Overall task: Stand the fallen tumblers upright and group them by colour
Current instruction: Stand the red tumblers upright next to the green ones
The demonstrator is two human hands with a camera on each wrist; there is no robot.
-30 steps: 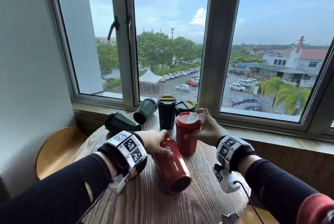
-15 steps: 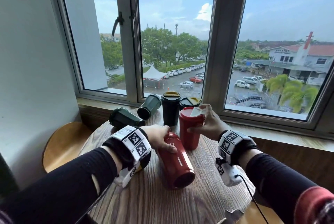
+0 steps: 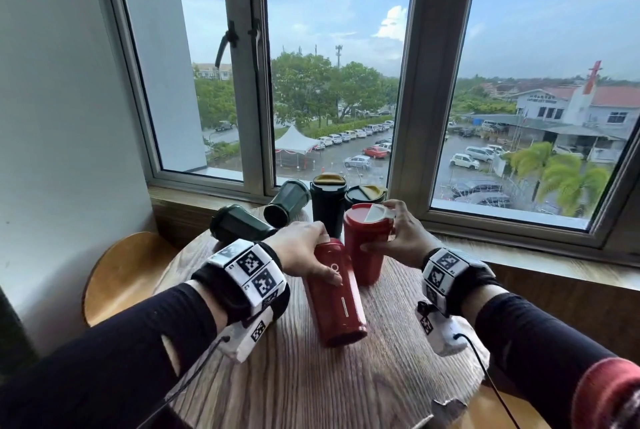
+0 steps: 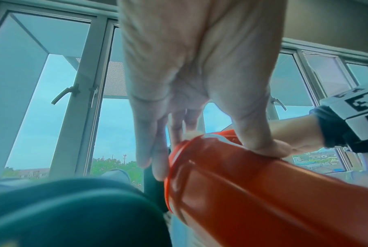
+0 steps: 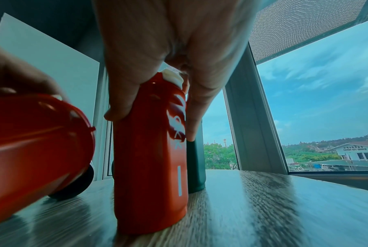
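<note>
Lying tipped at 6 o'clock on the round table (image 3: 346,390): fallen red tumbler (image 3: 336,293), left hand (image 3: 300,252) curled round its lid end, thumb on top. Looks smooth, hard, likely slippery; best held round the middle. White ring mark and a stripe, no words to read. Just past it, toward 12: upright red tumbler (image 3: 367,245), right hand (image 3: 398,238) wrapped round its top

- Left forearm (image 3: 104,352): long black sleeve with a small tear near the wrist.
- Left wrist band (image 3: 249,276): black strap carrying white blocks printed with black square markers; thin black cable trails off.
- Right wrist band (image 3: 446,272): same marker blocks, white camera pod beneath, black cable.
- Right sleeve (image 3: 554,359): black, red patch near the elbow.
</note>
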